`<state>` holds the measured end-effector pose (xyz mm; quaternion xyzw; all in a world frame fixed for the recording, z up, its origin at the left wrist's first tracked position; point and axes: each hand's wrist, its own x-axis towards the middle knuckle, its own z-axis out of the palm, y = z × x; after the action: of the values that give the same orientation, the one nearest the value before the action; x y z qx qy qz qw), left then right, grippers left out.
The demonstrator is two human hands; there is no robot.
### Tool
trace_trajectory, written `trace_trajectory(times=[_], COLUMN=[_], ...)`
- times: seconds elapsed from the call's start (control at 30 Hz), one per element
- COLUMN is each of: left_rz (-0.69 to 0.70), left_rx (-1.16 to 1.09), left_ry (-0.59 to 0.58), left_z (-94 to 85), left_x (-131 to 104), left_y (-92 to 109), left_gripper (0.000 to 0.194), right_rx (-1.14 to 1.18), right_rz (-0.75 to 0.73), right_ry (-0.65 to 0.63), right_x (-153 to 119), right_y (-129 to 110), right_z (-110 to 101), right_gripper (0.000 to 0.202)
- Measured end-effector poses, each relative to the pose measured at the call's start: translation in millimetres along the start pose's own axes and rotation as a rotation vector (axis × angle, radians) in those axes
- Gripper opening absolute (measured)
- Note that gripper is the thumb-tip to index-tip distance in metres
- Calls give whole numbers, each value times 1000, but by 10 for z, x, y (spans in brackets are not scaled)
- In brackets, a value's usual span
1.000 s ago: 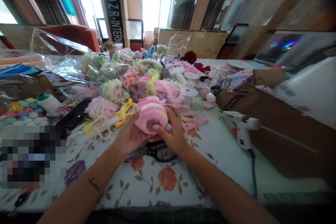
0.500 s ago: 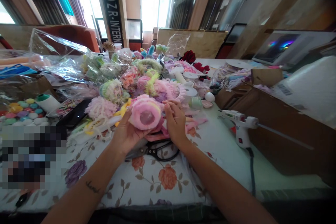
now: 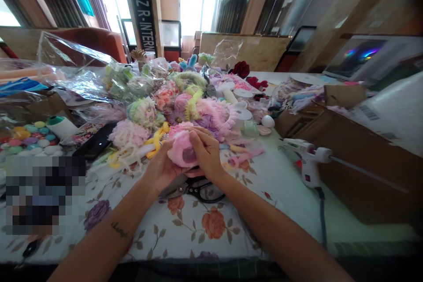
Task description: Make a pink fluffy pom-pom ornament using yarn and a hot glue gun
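At the far left, blue strips (image 3: 23, 89) are laid under clear plastic, and below them multicoloured balls (image 3: 33, 139) are gathered. Just beside the balls, a white spool (image 3: 62, 128) with a green core is seen tilted, followed by a dark phone (image 3: 95, 142) with a glossy screen. Pale pink fluffy yarn (image 3: 128, 134) is heaped near the phone, and twisted yellow strips (image 3: 159, 140) are placed between the yarn and the left hand (image 3: 160, 165).

At the centre, above the floral cloth (image 3: 178, 244), a pink fuzzy ring (image 3: 181, 150) with a darker round middle is held in both hands. Its left side and underside are grasped by the left hand; its right side is gripped by the right hand (image 3: 207, 156), whose thumb is laid across the front. The right fingertips are partly hidden. Black-handled scissors (image 3: 202, 190) are set on the cloth below the hands. Behind the ring, a pile of fluffy trims (image 3: 185, 97) in pink, green, yellow and purple is spread.

Further right, a white ball (image 3: 267, 121) is rested on the table (image 3: 280, 224). A white glue gun (image 3: 309, 156), with a glue stick protruding from its rear, is placed against a cardboard box (image 3: 366, 176). At the far right, a white plastic package (image 3: 396, 108) is seen above the box.
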<state>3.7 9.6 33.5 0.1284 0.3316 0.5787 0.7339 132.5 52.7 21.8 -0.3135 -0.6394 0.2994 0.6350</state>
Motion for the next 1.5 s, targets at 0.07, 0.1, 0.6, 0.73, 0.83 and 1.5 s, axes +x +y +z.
trace_trajectory(times=[0.07, 0.1, 0.6, 0.73, 0.83, 1.5], left_rz=[6, 8, -155, -90, 50, 372], left_rx=[-10, -14, -174, -177, -185, -211], left_ry=[17, 16, 35, 41, 74, 28], left_z=[2, 6, 72, 53, 34, -56], left_x=[4, 3, -54, -6, 18, 26], left_y=[1, 4, 158, 209, 257, 502], left_gripper=[30, 30, 47, 43, 36, 24], right_rx=[47, 53, -783, -635, -598, -797], right_rz=[114, 175, -881, -826, -804, 51], right_ry=[1, 4, -786, -811, -780, -652], right_x=[34, 55, -82, -96, -189, -253], right_y=[15, 22, 7, -87, -123, -251], right_z=[-23, -52, -371, -325, -393, -1024], right_gripper=[28, 29, 33, 28, 24, 23])
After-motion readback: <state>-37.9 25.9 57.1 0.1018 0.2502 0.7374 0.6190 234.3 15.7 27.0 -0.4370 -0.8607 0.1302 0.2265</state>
